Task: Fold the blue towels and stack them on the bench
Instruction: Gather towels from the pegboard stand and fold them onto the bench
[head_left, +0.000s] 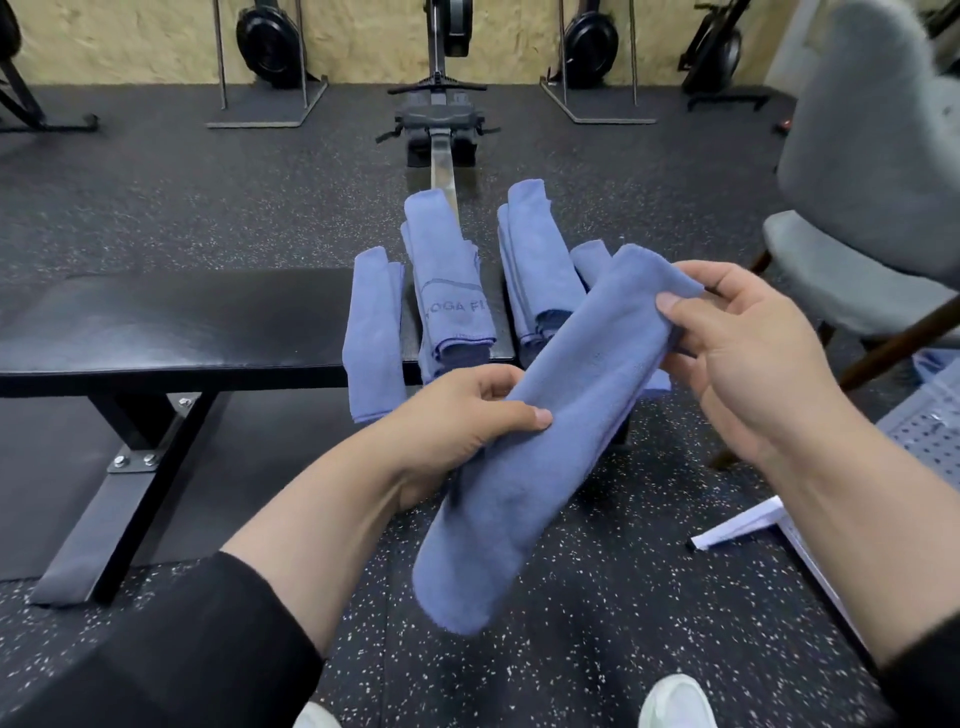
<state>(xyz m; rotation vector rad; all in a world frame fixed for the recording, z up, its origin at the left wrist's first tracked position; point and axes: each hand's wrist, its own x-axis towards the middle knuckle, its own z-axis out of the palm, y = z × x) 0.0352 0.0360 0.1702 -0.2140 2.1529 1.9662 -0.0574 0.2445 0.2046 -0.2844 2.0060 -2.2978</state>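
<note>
A blue towel (540, 441), folded into a long strip, hangs in the air in front of the black bench (182, 332). My left hand (467, 415) grips its middle, thumb on top. Its upper end is pinched by my right hand (743, 353), between thumb and fingers. The towel's lower end dangles free over the floor. Several folded blue towels lie across the bench's right end: one at the left (374, 332), one with printed letters (449, 280) in the middle, and a pile at the right (535, 270), partly hidden by the held towel.
A rowing machine (439, 124) stands on the speckled floor beyond the bench. A grey chair (872, 218) is close at the right. White perforated metal parts (919, 431) lie on the floor at the right. My white shoes (675, 701) show at the bottom edge.
</note>
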